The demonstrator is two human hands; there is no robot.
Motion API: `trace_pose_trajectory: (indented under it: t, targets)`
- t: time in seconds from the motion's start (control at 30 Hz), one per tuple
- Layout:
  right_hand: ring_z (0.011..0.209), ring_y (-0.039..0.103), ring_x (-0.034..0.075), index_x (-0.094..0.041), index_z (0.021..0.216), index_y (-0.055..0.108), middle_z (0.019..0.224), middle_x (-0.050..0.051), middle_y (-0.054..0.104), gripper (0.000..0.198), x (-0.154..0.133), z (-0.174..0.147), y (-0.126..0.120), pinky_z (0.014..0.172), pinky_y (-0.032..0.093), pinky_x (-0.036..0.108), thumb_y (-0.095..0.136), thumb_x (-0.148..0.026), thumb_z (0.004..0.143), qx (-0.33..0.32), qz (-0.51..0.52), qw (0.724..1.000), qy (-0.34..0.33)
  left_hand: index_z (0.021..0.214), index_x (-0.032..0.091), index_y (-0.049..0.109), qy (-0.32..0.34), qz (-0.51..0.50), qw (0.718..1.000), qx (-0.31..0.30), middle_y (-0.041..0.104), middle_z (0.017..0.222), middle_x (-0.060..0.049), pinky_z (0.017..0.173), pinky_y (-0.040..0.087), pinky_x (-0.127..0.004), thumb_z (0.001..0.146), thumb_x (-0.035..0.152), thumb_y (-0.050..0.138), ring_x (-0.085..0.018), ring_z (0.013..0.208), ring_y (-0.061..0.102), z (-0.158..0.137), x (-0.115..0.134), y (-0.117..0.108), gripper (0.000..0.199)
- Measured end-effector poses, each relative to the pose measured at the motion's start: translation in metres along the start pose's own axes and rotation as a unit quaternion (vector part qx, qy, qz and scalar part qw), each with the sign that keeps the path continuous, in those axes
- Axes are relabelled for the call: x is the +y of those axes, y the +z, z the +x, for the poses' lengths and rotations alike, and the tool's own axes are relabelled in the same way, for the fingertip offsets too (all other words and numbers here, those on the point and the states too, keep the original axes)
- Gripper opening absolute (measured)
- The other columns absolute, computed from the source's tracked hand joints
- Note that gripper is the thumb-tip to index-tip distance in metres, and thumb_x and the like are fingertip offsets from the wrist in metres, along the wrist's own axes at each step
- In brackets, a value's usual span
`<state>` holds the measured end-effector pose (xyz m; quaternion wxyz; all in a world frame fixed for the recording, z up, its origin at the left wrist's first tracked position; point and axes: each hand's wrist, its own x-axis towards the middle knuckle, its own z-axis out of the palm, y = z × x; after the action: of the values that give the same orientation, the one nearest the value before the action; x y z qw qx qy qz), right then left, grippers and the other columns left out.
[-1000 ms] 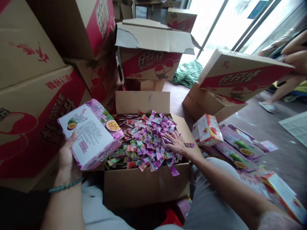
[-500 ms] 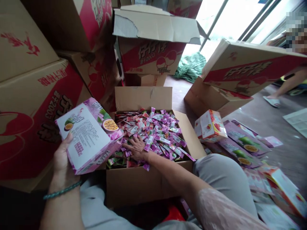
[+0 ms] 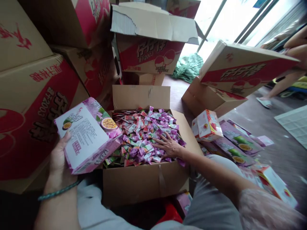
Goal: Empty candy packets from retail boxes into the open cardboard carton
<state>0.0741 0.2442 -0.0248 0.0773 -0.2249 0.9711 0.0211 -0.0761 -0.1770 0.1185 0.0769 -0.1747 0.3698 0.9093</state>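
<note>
My left hand (image 3: 59, 156) grips a purple-and-white candy box (image 3: 87, 135) printed with passion fruit, the thumb lying on its white face. It is held tilted, left of an open cardboard carton (image 3: 144, 183). Small wrapped candies (image 3: 141, 142), mostly purple with some red and green, heap up to the carton's rim. My right hand (image 3: 168, 145) rests on the right part of this heap, palm down, fingers spread. Nothing shows in its grasp.
Stacked red-and-tan cartons (image 3: 45, 118) rise on the left. Another carton (image 3: 148, 52) stands behind. On the right are a tilted carton (image 3: 247, 70), an orange-and-white box (image 3: 207, 126) and flattened purple boxes (image 3: 233, 148). A person's foot in a sandal (image 3: 265, 102) is farther back.
My right hand has swept from the left-middle of the candy heap over to its right side. The candies have shifted and lie flatter there. My left hand still holds the candy box.
</note>
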Motion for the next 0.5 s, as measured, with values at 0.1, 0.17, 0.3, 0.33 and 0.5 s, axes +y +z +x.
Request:
trace_pose_trajectory:
  t: [0.1, 0.17, 0.3, 0.33, 0.5]
  targets:
    - [0.155, 0.013, 0.04, -0.036, 0.16, 0.033, 0.168, 0.002, 0.023, 0.087, 0.012, -0.003, 0.024, 0.124, 0.006, 0.064, 0.068, -0.065, 0.085, -0.011, -0.008, 1.0, 0.016, 0.124, 0.01, 0.065, 0.009, 0.008, 1.0, 0.009, 0.079, 0.095, -0.007, 0.117, 0.043, -0.047, 0.103, 0.016, 0.038, -0.019, 0.107, 0.073, -0.001, 0.001, 0.002, 0.035]
    - [0.155, 0.013, 0.039, -0.036, 0.16, 0.033, 0.168, 0.002, 0.024, 0.084, 0.007, -0.003, 0.027, 0.123, 0.007, 0.064, 0.067, -0.061, 0.087, -0.025, -0.005, 0.999, 0.034, 0.126, 0.009, 0.064, 0.009, 0.017, 1.0, 0.013, 0.079, 0.095, -0.007, 0.116, 0.044, -0.046, 0.102, 0.015, 0.038, -0.019, 0.105, 0.074, 0.0, 0.001, 0.005, 0.036]
    - [0.153, 0.017, 0.04, -0.033, 0.157, 0.04, 0.168, 0.006, 0.024, 0.084, -0.009, -0.004, -0.013, 0.121, 0.009, 0.064, 0.071, -0.052, 0.081, -0.057, 0.03, 0.998, 0.023, 0.127, 0.007, 0.064, -0.002, -0.015, 1.0, 0.021, 0.079, 0.093, -0.009, 0.115, 0.045, -0.046, 0.103, 0.015, 0.039, -0.02, 0.107, 0.073, 0.004, 0.0, 0.01, 0.036]
    - [0.151, 0.022, 0.04, -0.032, 0.152, 0.048, 0.166, 0.007, 0.028, 0.075, -0.013, -0.001, -0.031, 0.121, 0.01, 0.065, 0.07, -0.049, 0.082, -0.056, 0.045, 0.997, 0.023, 0.128, 0.006, 0.063, -0.001, -0.029, 0.999, 0.017, 0.079, 0.096, -0.01, 0.115, 0.045, -0.046, 0.103, 0.016, 0.039, -0.02, 0.108, 0.073, 0.005, 0.001, 0.009, 0.036]
    - [0.136, 0.043, 0.031, -0.022, 0.133, 0.063, 0.152, 0.017, 0.046, 0.047, -0.047, 0.058, -0.095, 0.116, 0.023, 0.061, 0.05, -0.049, 0.097, 0.064, 0.086, 0.992, 0.07, 0.131, 0.007, 0.063, -0.004, -0.045, 0.999, 0.023, 0.079, 0.101, -0.011, 0.116, 0.045, -0.044, 0.104, 0.019, 0.039, -0.02, 0.11, 0.072, 0.006, 0.006, 0.004, 0.038]
